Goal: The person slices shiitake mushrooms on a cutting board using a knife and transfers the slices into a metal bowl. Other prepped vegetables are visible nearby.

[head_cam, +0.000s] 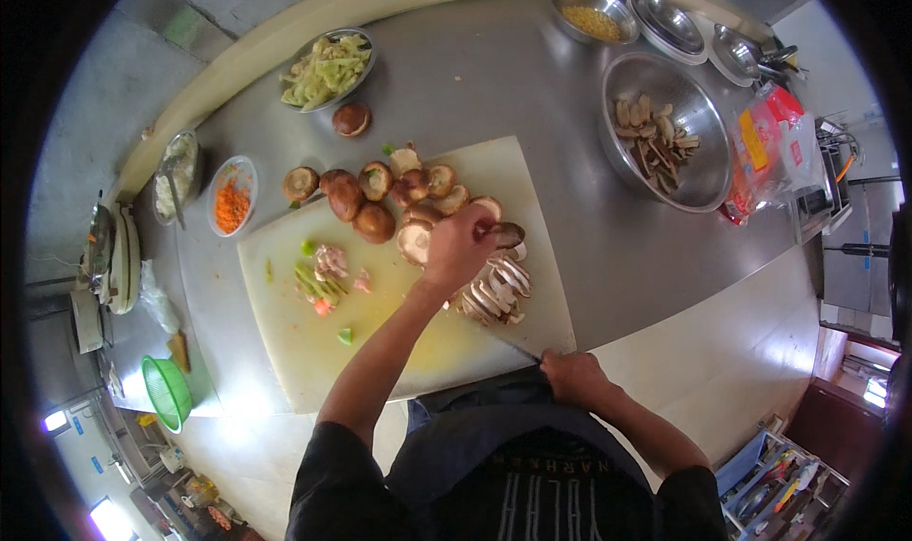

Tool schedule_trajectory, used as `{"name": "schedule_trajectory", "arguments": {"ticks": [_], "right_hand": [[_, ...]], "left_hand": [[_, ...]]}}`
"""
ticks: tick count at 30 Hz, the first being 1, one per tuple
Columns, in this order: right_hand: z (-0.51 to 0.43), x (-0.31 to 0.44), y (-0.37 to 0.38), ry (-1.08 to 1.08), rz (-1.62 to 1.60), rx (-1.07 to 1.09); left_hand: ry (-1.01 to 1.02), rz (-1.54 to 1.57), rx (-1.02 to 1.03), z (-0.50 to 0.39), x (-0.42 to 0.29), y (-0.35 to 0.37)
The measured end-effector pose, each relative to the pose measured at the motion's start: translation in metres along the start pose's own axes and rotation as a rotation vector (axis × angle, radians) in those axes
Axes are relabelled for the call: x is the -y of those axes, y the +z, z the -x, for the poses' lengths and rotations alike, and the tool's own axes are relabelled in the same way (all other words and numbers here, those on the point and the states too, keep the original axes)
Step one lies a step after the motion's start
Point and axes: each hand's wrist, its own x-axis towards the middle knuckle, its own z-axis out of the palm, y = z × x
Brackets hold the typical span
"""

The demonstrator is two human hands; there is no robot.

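My left hand (459, 247) grips a brown mushroom (508, 235) above the right part of a white cutting board (399, 356). Just below it lies a pile of sliced mushrooms (493, 295). At the board's near right corner my right hand (578, 378) is closed around the handle of a knife (514, 344), whose blade points to the left over the board; much of the blade is hard to make out. Several whole mushrooms (373, 222) are heaped at the board's far edge. Chopped green stalks (313, 282) and small pieces of pink meat (331, 262) lie on its left half.
A steel bowl (714, 177) with mushroom slices stands right of the board, beside a red and clear plastic bag (773, 149). Farther back are a bowl of cut green vegetable (328, 71) and a lone mushroom (351, 119). Grated carrot (232, 206) and a green basket (167, 393) are at left.
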Motion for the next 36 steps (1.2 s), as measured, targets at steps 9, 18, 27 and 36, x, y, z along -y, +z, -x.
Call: {"name": "schedule_trajectory", "arguments": {"ticks": [9, 18, 27, 36], "right_hand": [[-0.007, -0.013, 0.007, 0.032, -0.149, -0.460], [0.006, 0.006, 0.000, 0.161, -0.124, -0.194], [-0.010, 0.005, 0.010, 0.092, -0.061, -0.267], [-0.010, 0.010, 0.012, 0.159, -0.046, -0.153]], "left_hand": [[-0.682, 0.416, 0.086, 0.123, 0.007, 0.012], [-0.755, 0.502, -0.058, 0.133, 0.018, 0.035], [-0.724, 0.483, -0.021, 0.130, 0.025, 0.032], [-0.757, 0.508, -0.020, 0.130, 0.027, 0.029]]}}
